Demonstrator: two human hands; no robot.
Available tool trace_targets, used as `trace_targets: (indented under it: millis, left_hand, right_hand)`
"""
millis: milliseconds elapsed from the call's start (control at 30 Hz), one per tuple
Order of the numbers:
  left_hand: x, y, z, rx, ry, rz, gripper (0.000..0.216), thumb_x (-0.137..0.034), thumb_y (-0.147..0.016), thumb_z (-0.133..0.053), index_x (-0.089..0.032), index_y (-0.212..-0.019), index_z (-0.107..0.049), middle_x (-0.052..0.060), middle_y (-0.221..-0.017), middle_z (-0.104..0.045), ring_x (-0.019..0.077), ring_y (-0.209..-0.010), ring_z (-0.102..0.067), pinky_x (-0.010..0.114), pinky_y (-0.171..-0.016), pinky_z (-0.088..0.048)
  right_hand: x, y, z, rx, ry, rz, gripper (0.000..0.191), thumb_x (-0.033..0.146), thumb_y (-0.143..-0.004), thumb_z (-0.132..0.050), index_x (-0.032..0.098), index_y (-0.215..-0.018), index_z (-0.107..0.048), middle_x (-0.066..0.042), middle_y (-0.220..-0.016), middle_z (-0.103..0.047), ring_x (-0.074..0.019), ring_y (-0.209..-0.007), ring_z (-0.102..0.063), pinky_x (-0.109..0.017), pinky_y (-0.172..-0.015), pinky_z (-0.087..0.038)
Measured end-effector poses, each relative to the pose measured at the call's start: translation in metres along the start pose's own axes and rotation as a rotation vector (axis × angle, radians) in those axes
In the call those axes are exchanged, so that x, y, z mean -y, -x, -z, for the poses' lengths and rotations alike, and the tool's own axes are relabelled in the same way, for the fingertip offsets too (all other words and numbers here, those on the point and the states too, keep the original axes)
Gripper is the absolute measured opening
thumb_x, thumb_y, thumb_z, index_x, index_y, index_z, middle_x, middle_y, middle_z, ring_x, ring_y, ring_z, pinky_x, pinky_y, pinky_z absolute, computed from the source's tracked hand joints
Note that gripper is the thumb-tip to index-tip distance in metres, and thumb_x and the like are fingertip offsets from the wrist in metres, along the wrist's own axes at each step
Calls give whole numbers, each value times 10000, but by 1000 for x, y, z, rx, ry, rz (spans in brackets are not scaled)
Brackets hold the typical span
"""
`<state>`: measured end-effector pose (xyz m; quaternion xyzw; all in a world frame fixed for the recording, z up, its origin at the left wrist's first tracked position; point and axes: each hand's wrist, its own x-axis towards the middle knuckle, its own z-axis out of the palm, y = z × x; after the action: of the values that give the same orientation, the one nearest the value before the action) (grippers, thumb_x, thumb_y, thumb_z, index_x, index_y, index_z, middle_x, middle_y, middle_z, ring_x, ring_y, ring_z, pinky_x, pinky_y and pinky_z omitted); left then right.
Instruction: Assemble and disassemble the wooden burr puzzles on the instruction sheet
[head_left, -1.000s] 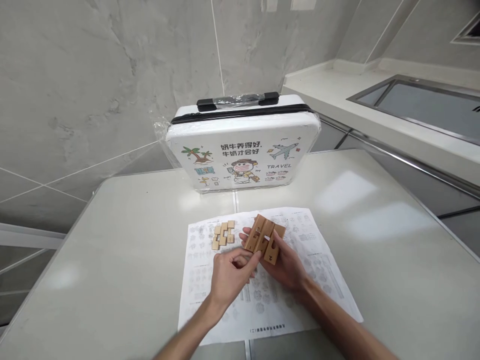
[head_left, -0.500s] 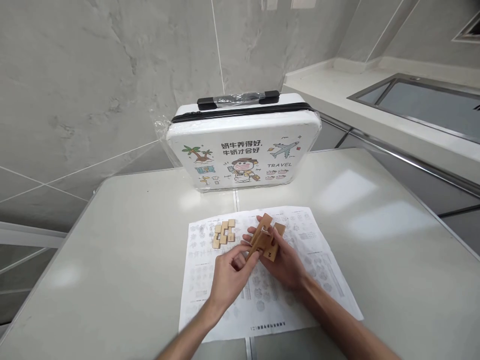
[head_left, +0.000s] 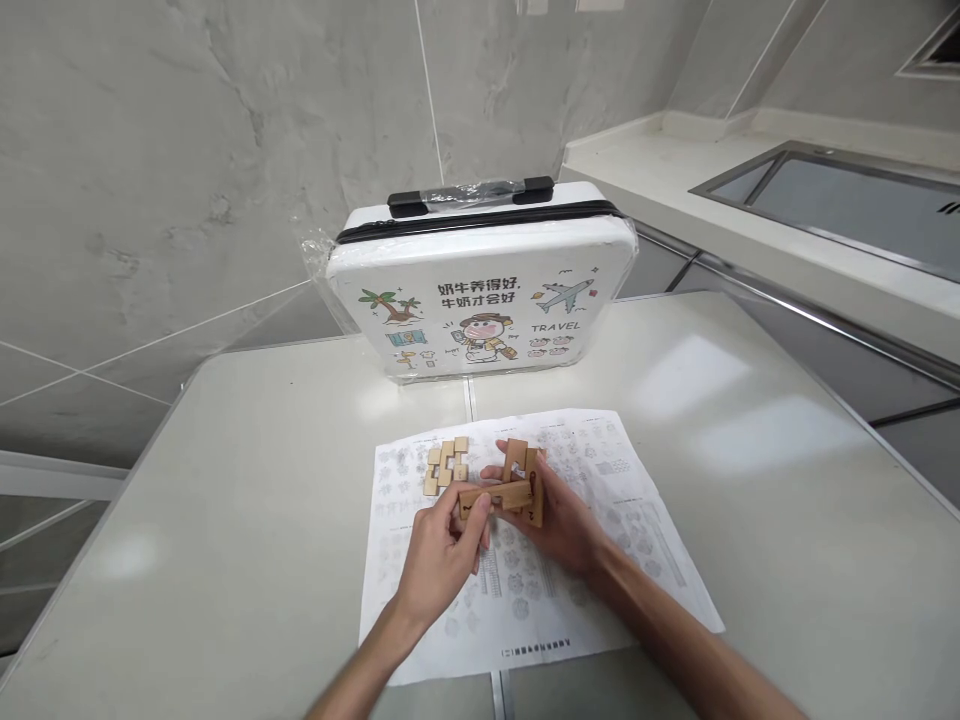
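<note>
Over a printed instruction sheet (head_left: 585, 600) both my hands hold notched wooden puzzle pieces. My left hand (head_left: 439, 555) pinches a long wooden bar (head_left: 487, 497) lying level, its right end pushed in among the other pieces. My right hand (head_left: 566, 525) cups upright wooden pieces (head_left: 517, 462) from below and behind, fingers curled round them. A small cluster of loose wooden pieces (head_left: 445, 465) lies flat on the sheet just left of my hands, untouched.
A white carry case (head_left: 480, 290) with cartoon travel prints and a black handle stands upright at the far side of the pale table (head_left: 225, 520). A counter with a steel sink (head_left: 840, 200) runs along the right. Grey tiled wall lies behind.
The bundle of pieces in my right hand has turned from slanted to upright. My left hand has swung one bar down to level across them. The view shifted slightly.
</note>
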<state>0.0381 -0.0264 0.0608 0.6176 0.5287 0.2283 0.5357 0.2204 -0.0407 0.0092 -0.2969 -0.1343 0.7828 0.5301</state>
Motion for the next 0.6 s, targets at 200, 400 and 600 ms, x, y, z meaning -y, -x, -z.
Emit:
trace_targets:
  millis: [200, 400, 600]
  left_hand:
    - [-9, -5, 3, -57, -153, -10, 387, -568, -1056, -503, -226, -1053, -683, 14, -783, -729, 164, -559, -597, 270, -534, -450]
    - [-22, -7, 6, 7, -161, -5, 379, -542, -1064, -485, -220, -1067, -685, 18, -876, -748, 177, -661, -616, 277, -612, -463]
    - [-17, -7, 6, 74, -137, -10, 406, -558, -1087, -439, -221, -1108, -663, -19, -740, -650, 168, -619, -513, 277, -598, -389]
  right_hand:
    - [1, 2, -6, 24, 31, 0, 674, 731, -972, -629, 285, -1476, -594, -107, -1337, -730, -299, -1279, -667, -501, -1084, -544]
    - [-3, 0, -4, 10, 81, 22, 715, 736, -970, -626, 276, -1514, -567, -114, -1306, -735, -308, -1204, -691, -492, -958, -610]
    - [-8, -1, 3, 45, 113, 57, 677, 687, -1033, -561, 287, -1577, -500, -111, -1262, -741, -279, -1106, -707, -440, -871, -620]
